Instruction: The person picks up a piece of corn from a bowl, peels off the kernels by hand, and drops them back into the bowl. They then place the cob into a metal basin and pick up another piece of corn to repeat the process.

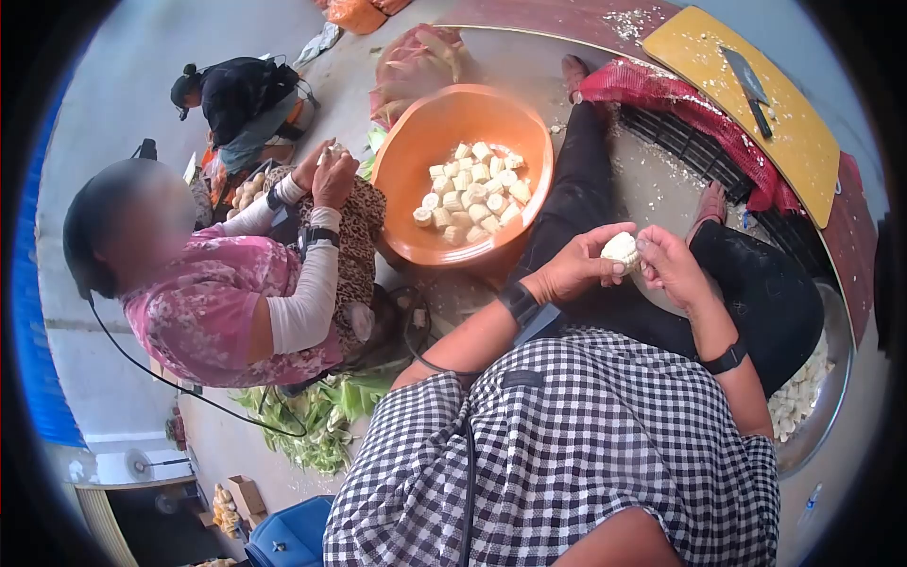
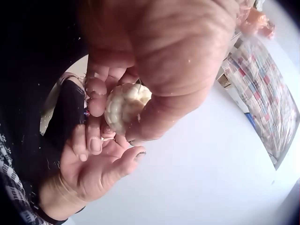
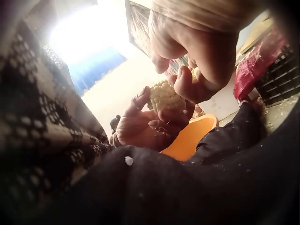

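A short piece of corn on the cob (image 1: 620,249) with pale kernels is held between the thumb and fingers of my left hand (image 1: 581,266). In the left wrist view, the end of the corn piece (image 2: 125,107) shows, ringed by kernels. My right hand (image 1: 673,266) is against its side, fingertips right at the kernels. Its fingers curl in, and pale kernels (image 2: 108,138) show among them in the left wrist view. From the right wrist view, rows of kernels on the corn (image 3: 166,97) face the curled right fingers (image 3: 186,86).
An orange tub (image 1: 397,203) with several cut corn pieces stands ahead. To the left sits a person (image 1: 222,302) with hands raised together; another person (image 1: 241,104) bends farther back. A knife (image 1: 746,85) lies on a yellow board (image 1: 803,156). Beside my leg is a metal basin (image 1: 836,406) of kernels.
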{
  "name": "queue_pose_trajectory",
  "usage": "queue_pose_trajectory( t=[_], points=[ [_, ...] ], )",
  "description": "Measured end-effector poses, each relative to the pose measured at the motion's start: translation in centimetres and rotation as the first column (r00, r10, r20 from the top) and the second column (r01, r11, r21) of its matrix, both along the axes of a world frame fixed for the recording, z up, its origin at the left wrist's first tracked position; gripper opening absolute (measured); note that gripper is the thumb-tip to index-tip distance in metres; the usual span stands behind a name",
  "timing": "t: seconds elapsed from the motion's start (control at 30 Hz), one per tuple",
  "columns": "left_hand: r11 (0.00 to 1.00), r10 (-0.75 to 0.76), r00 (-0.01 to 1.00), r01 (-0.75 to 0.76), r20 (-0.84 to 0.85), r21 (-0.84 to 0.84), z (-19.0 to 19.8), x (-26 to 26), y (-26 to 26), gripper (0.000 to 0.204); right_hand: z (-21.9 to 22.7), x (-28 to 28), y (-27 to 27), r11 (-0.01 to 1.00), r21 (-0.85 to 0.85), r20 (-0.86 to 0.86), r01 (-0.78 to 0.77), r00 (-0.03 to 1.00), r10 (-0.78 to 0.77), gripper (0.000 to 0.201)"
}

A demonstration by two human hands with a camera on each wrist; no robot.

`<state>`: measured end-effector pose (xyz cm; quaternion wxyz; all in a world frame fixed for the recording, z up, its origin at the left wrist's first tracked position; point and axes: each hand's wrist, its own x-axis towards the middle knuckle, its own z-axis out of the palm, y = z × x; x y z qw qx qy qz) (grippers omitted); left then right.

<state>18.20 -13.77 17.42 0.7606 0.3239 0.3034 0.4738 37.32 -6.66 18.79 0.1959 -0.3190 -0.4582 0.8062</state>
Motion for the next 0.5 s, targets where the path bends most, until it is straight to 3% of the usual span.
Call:
queue_pose_trajectory(
  t=[0.23,0.3,0.5],
  points=[
    [0.999,-0.012,0.997,0.014,-0.08,0.029,1.3,0.0,-0.7,0.069,-0.2,0.0,-0.2,0.998,-0.017,-0.036,-0.053,0.998,0.053,0.023],
    [0.998,0.052,0.99,-0.046,-0.132,0.048,2.0,0.4,-0.9,0.067,-0.2,0.2,-0.3,0.998,-0.021,-0.055,-0.063,0.997,0.062,0.023],
    [0.996,0.063,0.981,-0.052,-0.185,0.065,2.5,0.5,-0.9,0.056,0.3,0.5,-0.5,0.993,-0.115,-0.149,-0.002,0.989,-0.016,0.022]
  ],
)
